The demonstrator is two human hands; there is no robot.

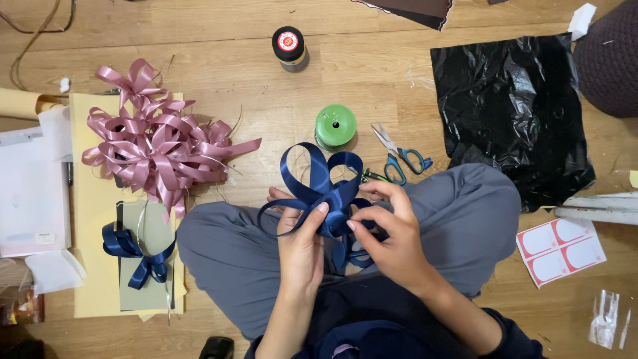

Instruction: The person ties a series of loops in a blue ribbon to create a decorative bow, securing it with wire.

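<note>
A navy blue satin ribbon bow (318, 181) with several loops is held above my crossed legs in grey trousers. My left hand (298, 240) pinches its middle from below, thumb pressed on the gathered centre. My right hand (389, 233) grips the bow's right side, fingers curled around the loops and tail. A finished navy bow (133, 254) lies on a grey-green card at the left. A pile of pink ribbon bows (156, 143) rests on pale yellow paper.
Blue-handled scissors (399, 156) and a green ribbon spool (335, 126) lie on the wooden floor just beyond my knees. A black-capped bottle (290, 48) stands farther back. Black plastic sheet (512, 113) at right, red-bordered labels (559, 249) near my right knee.
</note>
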